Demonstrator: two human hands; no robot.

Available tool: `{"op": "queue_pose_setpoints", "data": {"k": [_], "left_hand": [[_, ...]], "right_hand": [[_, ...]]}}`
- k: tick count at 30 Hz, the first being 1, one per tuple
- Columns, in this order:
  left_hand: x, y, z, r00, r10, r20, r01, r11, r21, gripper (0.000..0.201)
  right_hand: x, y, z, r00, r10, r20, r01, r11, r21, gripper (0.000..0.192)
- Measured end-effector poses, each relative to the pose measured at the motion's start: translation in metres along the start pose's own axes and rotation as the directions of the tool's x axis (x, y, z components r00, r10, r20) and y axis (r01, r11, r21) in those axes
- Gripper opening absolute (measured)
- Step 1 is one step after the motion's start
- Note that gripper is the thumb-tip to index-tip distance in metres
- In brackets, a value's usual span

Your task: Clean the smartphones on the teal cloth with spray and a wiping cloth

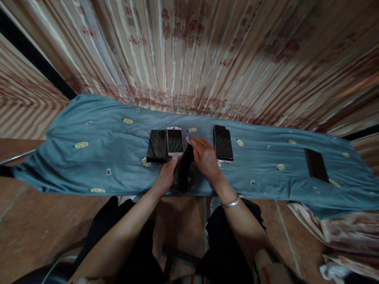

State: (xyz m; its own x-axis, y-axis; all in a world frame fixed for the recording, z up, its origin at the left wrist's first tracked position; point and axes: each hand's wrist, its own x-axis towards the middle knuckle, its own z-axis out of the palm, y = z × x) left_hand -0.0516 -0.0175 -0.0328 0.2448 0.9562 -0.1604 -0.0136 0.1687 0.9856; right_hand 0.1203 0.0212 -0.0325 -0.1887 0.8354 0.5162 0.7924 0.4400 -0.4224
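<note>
On the blue cloth (99, 162), centre edge nearest the person: both hands on a dark phone (183, 173), tilted up off the cloth. Left hand (168, 174) grips its lower left side, fingers curled around it. Right hand (205, 156) pinches a small white bit (187, 139) at the phone's top end (too small to tell what it is), bracelet (231, 203) on that wrist. Just behind: black phone (157, 146) touching white phone (175, 141); another dark phone (222, 144) to the right; one more phone (316, 165) well apart at far right
</note>
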Motion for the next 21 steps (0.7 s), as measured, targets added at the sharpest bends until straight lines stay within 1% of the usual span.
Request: {"op": "queue_pose_setpoints", "data": {"k": [4, 7, 10, 12, 14, 17, 21], "left_hand": [[0.003, -0.005, -0.003, 1.000, -0.015, -0.025, 0.012, 0.990, -0.139, 0.072], [0.006, -0.004, -0.004, 0.998, -0.054, -0.040, 0.042, 0.962, -0.268, 0.070], [0.007, 0.004, -0.004, 0.993, -0.118, -0.019, 0.102, 0.917, -0.386, 0.072], [0.007, 0.012, -0.004, 0.983, -0.182, 0.016, 0.168, 0.868, -0.468, 0.073], [0.006, 0.019, -0.003, 0.972, -0.233, 0.024, 0.210, 0.818, -0.536, 0.074], [0.006, 0.024, -0.003, 0.962, -0.272, 0.035, 0.237, 0.759, -0.606, 0.074], [0.008, 0.026, -0.004, 0.956, -0.293, 0.012, 0.231, 0.726, -0.648, 0.075]], "right_hand": [[-0.003, 0.006, 0.000, 1.000, 0.019, -0.011, -0.019, 0.999, 0.025, 0.040], [-0.005, 0.011, -0.001, 0.999, 0.037, -0.020, -0.037, 0.999, 0.030, 0.039], [-0.008, 0.014, -0.002, 0.994, 0.089, -0.069, -0.085, 0.995, 0.061, 0.038], [-0.009, 0.014, -0.001, 0.985, 0.133, -0.111, -0.121, 0.987, 0.108, 0.036], [-0.009, 0.012, 0.000, 0.978, 0.159, -0.135, -0.136, 0.977, 0.162, 0.035], [-0.009, 0.008, 0.002, 0.976, 0.170, -0.139, -0.139, 0.968, 0.207, 0.036], [-0.012, 0.000, 0.004, 0.976, 0.183, -0.118, -0.157, 0.967, 0.202, 0.035]]}}
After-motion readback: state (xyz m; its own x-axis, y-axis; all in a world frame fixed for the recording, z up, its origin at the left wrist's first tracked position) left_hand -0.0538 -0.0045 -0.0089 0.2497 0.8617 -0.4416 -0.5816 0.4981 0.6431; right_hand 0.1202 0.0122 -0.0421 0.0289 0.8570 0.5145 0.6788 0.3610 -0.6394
